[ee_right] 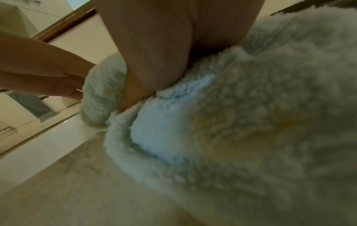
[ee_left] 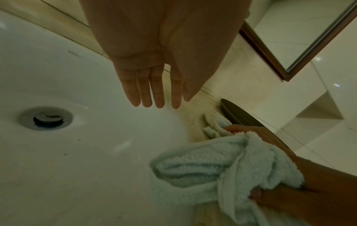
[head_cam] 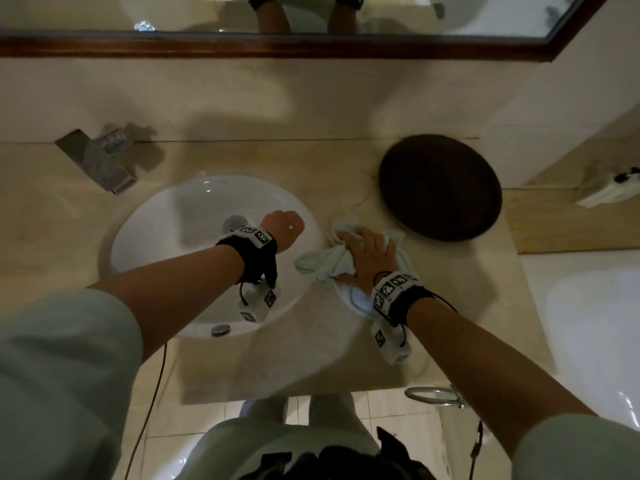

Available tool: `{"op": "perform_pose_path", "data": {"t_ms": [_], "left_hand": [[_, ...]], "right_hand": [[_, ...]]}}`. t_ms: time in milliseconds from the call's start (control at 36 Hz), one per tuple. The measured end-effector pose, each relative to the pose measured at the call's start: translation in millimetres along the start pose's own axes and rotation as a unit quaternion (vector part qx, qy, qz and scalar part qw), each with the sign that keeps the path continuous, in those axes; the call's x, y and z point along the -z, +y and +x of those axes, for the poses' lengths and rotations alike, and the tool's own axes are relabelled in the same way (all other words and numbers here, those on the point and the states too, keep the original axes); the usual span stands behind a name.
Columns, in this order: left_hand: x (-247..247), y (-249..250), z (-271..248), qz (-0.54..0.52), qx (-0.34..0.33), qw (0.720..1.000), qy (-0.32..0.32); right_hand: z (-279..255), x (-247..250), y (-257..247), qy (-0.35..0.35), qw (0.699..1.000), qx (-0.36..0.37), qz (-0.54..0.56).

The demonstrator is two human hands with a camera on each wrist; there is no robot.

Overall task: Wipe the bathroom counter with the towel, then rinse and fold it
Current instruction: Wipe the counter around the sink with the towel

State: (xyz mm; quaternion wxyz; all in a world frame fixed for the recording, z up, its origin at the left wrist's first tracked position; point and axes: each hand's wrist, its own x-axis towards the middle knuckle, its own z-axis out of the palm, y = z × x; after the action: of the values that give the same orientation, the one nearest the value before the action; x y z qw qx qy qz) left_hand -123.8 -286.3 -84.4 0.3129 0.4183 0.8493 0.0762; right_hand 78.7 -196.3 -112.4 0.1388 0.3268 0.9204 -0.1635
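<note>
A pale, fluffy towel (head_cam: 318, 263) lies bunched on the beige counter (head_cam: 311, 358), just right of the white sink (head_cam: 156, 244). My right hand (head_cam: 367, 254) presses down on it, fingers spread over the top, with a fold gathered between thumb and fingers. The left wrist view shows the towel (ee_left: 193, 168) wrapped over that thumb. In the right wrist view, the towel (ee_right: 251, 122) fills most of the picture and shows yellowish stains. My left hand (head_cam: 282, 226) hovers over the basin's right side with straight fingers (ee_left: 154, 85), holding nothing.
A dark round tray (head_cam: 440, 187) sits on the counter just beyond the towel. A metal faucet (head_cam: 100, 161) stands at the sink's far left, and the drain (ee_left: 46, 118) is in the basin. A wood-framed mirror (head_cam: 277, 46) runs along the wall. A chrome ring (head_cam: 433, 396) hangs below the counter's front edge.
</note>
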Motion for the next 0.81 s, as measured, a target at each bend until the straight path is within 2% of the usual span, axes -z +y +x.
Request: {"op": "perform_pose_path", "data": {"t_ms": [222,389,556,806], "left_hand": [[8,-29,5,-0.054,0.019,0.998,0.04],[16,-40,16,-0.065,0.039,0.995,0.067],[24,-46,25,-0.094,0.039,0.991,0.085],[33,-61,30,-0.11,0.043,0.988,0.096]], "right_hand": [[67,15,-25,0.045,0.998,-0.032,0.019],[129,40,-39,0.06,0.992,-0.091,0.06],[158,50,-45,0.11,0.981,-0.117,0.106],[201,71,-46,0.107,0.969,-0.167,0.148]]}}
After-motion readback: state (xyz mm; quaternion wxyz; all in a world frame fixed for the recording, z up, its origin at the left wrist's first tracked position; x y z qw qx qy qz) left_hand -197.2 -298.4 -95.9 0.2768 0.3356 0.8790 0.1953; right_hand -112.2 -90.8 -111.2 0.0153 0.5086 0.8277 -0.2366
